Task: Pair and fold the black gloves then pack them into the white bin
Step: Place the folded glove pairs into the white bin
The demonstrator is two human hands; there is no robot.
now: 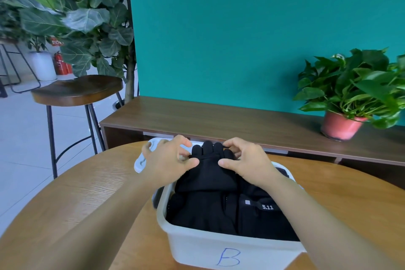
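Pinching a folded glove pair (208,173) with left hand (169,161) and right hand (248,161), the person was packing the white bin (197,245), already nearly full.

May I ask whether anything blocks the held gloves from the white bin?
Nothing visible does. The left hand and right hand hold the glove pair over the far end of the white bin, beyond the packed gloves at its near end.

Matt black cloth gloves (208,173) fill a smooth white plastic bin (197,245) on a wood-grain table (87,199).
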